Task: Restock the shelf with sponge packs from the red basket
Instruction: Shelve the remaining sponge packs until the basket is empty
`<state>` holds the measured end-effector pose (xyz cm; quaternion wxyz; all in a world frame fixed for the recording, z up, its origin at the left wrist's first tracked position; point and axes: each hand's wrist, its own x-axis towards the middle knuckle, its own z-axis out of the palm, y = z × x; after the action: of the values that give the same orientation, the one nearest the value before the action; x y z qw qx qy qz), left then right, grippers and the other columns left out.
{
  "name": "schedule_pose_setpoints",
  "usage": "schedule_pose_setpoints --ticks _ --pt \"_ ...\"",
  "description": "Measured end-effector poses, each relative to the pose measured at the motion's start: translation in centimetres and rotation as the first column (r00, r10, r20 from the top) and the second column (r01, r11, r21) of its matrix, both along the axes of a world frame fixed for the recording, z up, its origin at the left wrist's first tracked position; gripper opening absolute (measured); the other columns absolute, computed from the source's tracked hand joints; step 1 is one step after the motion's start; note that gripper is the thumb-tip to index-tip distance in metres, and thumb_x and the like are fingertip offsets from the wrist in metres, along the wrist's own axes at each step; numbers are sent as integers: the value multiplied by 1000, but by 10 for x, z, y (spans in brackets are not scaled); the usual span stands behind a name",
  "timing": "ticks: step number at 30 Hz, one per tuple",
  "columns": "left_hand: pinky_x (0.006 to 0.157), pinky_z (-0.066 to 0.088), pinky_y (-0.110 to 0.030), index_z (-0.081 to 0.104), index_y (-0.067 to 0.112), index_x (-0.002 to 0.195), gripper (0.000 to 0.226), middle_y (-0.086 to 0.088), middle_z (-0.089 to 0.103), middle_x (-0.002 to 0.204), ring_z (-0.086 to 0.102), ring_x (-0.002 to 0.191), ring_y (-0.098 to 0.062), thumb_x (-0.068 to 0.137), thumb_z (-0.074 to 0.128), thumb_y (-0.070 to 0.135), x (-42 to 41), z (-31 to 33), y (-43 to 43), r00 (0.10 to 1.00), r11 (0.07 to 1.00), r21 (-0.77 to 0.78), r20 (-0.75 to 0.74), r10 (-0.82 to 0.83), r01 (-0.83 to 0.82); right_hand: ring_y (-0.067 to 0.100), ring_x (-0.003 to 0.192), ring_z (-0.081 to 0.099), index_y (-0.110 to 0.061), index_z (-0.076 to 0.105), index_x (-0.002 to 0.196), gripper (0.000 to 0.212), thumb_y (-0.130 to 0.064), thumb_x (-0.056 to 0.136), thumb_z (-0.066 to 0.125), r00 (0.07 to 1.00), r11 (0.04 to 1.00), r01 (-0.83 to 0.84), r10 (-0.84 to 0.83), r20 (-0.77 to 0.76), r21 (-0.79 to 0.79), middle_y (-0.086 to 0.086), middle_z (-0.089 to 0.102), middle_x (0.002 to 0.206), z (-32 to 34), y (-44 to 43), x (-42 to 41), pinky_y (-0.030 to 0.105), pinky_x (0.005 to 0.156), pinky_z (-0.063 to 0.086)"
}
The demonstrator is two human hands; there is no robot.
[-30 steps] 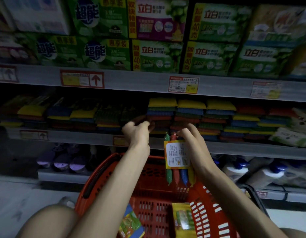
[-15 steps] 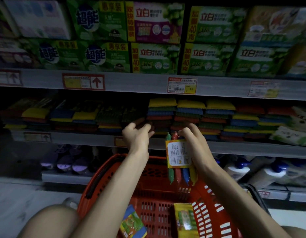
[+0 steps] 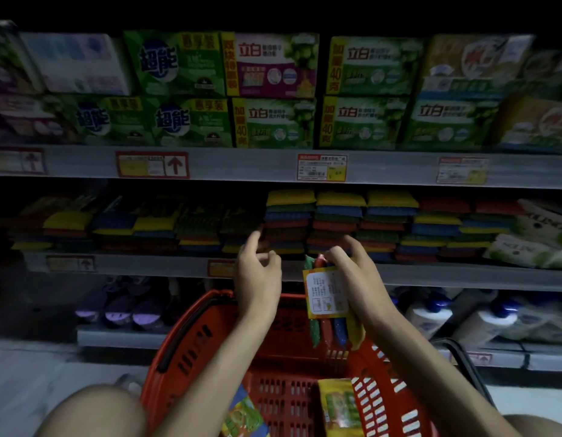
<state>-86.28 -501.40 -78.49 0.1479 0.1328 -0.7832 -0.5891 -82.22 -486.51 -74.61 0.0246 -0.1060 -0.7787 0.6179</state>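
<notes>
Dim shelf (image 3: 431, 274), little change: right grip (image 3: 358, 272) still pinches the sponge pack (image 3: 327, 294), left grip (image 3: 257, 272) empty and loose, placement pending.

Gap above low left sponge stacks (image 3: 197, 230)

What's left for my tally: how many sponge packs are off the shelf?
3 sponge packs: one gripped in the right hand above the red basket, two lying inside it, left and centre. Arms may hide others.

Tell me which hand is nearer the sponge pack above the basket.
Right. The right hand grips the sponge pack at its top; the left hand hovers apart on its left, empty.
</notes>
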Motion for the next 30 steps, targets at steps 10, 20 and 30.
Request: schedule_pose_setpoints --ticks 10,20,30 --pt "48 39 0 40 23 155 56 1 65 108 54 69 3 102 58 17 -4 2 0 999 999 23 19 -29 29 2 98 60 -32 31 157 66 -44 97 56 1000 999 2 -2 13 44 -20 55 110 -2 3 0 26 77 48" --pt "58 42 -17 31 22 159 64 1 64 105 56 75 0 102 59 21 -6 12 0 992 995 6 83 -99 99 18 107 65 -37 31 155 77 -56 85 58 1000 999 4 -6 24 50 -2 63 125 -1 5 3 48 97 53" --pt "62 43 -16 32 29 157 74 2 51 141 58 82 4 95 71 20 21 38 -8 970 975 -63 133 -205 214 17 109 65 -38 35 152 74 -58 87 64 999 999 -31 31 10 44 0 61 130 4 14 20 43 93 56"
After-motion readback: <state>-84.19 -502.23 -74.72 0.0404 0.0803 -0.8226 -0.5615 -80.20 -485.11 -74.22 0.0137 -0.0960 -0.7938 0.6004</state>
